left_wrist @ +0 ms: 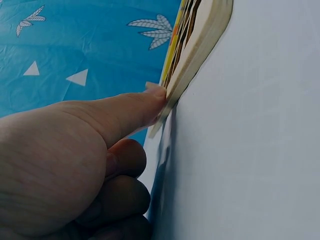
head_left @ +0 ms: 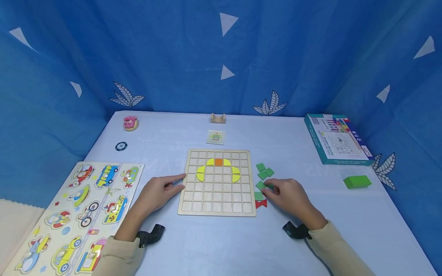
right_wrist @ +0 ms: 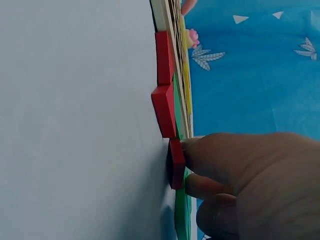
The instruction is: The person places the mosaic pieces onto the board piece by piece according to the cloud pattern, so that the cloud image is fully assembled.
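My left hand (head_left: 157,194) is at the left edge of a wooden grid board (head_left: 207,207), its straight thumb and forefinger touching the rim. Yellow quarter-round tiles (head_left: 236,178) and an orange square tile (head_left: 218,162) lie in the grid. Right of the board, my right hand (head_left: 290,196) is bent over loose green square tiles (head_left: 262,175). In the right wrist view, its thumb and fingers pinch a red tile (right_wrist: 177,164), hidden under the hand in the head view. Two more red tiles (head_left: 261,204) lie against the board's right edge.
A small pattern card (head_left: 216,137) and a wooden stand (head_left: 218,119) are behind the board. A picture puzzle (head_left: 74,214) fills the left side. A pink figurine (head_left: 130,122) and a round chip (head_left: 121,146) lie back left; a box (head_left: 338,140) and green block (head_left: 357,182) stand right.
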{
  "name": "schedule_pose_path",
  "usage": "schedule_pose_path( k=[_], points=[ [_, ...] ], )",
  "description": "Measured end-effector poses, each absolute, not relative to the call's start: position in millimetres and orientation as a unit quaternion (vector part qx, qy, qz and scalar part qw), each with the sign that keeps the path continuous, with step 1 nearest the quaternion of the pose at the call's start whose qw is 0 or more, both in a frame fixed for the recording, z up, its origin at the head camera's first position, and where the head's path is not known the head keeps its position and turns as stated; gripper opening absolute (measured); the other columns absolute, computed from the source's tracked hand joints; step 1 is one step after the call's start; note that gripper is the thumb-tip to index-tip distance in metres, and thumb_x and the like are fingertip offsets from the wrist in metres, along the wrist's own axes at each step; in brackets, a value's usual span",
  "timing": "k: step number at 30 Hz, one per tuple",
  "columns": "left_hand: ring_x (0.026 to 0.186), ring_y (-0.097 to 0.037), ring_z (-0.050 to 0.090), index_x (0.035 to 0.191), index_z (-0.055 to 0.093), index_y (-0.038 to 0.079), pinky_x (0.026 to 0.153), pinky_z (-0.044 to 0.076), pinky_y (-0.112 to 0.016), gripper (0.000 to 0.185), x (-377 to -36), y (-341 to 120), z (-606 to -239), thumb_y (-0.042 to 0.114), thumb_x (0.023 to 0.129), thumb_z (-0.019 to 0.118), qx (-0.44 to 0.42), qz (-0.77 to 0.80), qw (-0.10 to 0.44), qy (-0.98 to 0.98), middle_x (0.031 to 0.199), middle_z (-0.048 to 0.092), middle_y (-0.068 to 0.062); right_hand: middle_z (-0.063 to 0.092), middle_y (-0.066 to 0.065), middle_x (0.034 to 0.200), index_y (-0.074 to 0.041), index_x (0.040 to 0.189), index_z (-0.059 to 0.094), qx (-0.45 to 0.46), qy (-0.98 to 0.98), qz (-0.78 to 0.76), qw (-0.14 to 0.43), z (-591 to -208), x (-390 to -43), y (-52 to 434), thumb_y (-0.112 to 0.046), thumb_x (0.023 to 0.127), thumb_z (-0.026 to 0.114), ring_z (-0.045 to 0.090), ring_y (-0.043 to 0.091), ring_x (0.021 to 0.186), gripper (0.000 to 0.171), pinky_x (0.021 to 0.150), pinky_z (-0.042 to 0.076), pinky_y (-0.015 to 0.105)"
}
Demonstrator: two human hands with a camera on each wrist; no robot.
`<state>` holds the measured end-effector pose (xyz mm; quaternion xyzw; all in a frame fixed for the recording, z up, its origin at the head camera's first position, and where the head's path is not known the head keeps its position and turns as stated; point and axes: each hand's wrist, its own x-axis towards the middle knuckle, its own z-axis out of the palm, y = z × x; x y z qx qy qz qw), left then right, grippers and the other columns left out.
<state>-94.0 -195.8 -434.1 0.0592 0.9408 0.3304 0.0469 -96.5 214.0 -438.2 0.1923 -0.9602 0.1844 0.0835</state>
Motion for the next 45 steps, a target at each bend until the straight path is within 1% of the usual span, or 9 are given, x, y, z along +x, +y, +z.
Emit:
schedule_pose_path(
  k=[7,13,18,23,28,32,37,40,45],
  points=[
    [0.051,-0.015,0.038,0.136,0.069,0.024,0.050,0.031,-0.029,0.043,-94,-197,-436,0.034,0.095,0.075,0.059,0.328,0.044,0.942,0.056,0.042,0.004,0.039,-0.014,0.051,-0.009,0.101,0.080,0.169,-0.951,0.254,0.061,-446,-101,217,-0.023,0.082,0.088,0.040,0.004,0.046,0.025,0.046,0.031,0.024],
    [0.051,-0.015,0.039,0.136,0.069,0.023,0.050,0.031,-0.029,0.043,-94,-196,-436,0.034,0.095,0.075,0.064,0.331,0.044,0.940,0.057,0.042,0.004,0.040,-0.013,0.051,-0.008,0.099,0.079,0.160,-0.940,0.294,0.063,-450,-102,219,-0.019,0.082,0.087,0.040,0.005,0.045,0.021,0.045,0.030,0.025],
    [0.051,-0.015,0.039,0.136,0.069,0.023,0.050,0.031,-0.029,0.043,-94,-196,-436,0.034,0.095,0.075,0.064,0.330,0.045,0.941,0.057,0.042,0.003,0.041,-0.012,0.051,-0.008,0.098,0.078,0.154,-0.936,0.313,0.055,-448,-102,220,-0.017,0.082,0.087,0.041,0.006,0.046,0.020,0.046,0.030,0.026],
    [0.051,-0.015,0.038,0.136,0.069,0.023,0.050,0.031,-0.029,0.043,-95,-196,-436,0.034,0.095,0.075,0.063,0.334,0.046,0.939,0.056,0.042,0.003,0.043,-0.012,0.052,-0.009,0.100,0.078,0.154,-0.935,0.318,0.040,-442,-103,221,-0.020,0.082,0.087,0.043,0.008,0.046,0.023,0.046,0.032,0.026],
    [0.050,-0.014,0.037,0.136,0.069,0.023,0.050,0.031,-0.029,0.043,-95,-196,-437,0.034,0.095,0.075,0.065,0.333,0.044,0.940,0.055,0.041,0.004,0.041,-0.014,0.052,-0.011,0.100,0.078,0.195,-0.927,0.319,0.038,-436,-109,220,-0.020,0.083,0.087,0.041,0.005,0.045,0.021,0.046,0.032,0.026],
    [0.050,-0.014,0.037,0.136,0.069,0.024,0.050,0.031,-0.029,0.043,-95,-196,-437,0.034,0.094,0.075,0.063,0.333,0.043,0.940,0.056,0.041,0.004,0.041,-0.015,0.052,-0.013,0.101,0.078,0.236,-0.914,0.329,0.012,-434,-120,210,-0.022,0.085,0.086,0.041,0.005,0.045,0.020,0.046,0.032,0.025],
    [0.050,-0.014,0.037,0.136,0.069,0.024,0.050,0.031,-0.028,0.043,-95,-196,-437,0.034,0.094,0.076,0.063,0.335,0.045,0.939,0.056,0.041,0.004,0.041,-0.013,0.053,-0.017,0.103,0.078,0.269,-0.903,0.335,-0.024,-431,-137,186,-0.027,0.086,0.084,0.040,0.007,0.044,0.020,0.043,0.030,0.025],
    [0.050,-0.014,0.038,0.136,0.069,0.024,0.050,0.031,-0.028,0.043,-95,-196,-437,0.034,0.095,0.075,0.063,0.334,0.045,0.939,0.056,0.042,0.004,0.040,-0.013,0.054,-0.016,0.102,0.078,0.292,-0.893,0.341,-0.027,-429,-148,170,-0.026,0.087,0.084,0.040,0.007,0.044,0.019,0.043,0.028,0.024],
    [0.051,-0.015,0.039,0.136,0.069,0.024,0.050,0.032,-0.029,0.043,-95,-196,-437,0.034,0.095,0.075,0.063,0.333,0.043,0.940,0.057,0.042,0.003,0.040,-0.013,0.053,-0.016,0.102,0.078,0.326,-0.880,0.345,-0.030,-428,-168,142,-0.025,0.089,0.081,0.038,0.005,0.045,0.017,0.047,0.028,0.024]
  ],
)
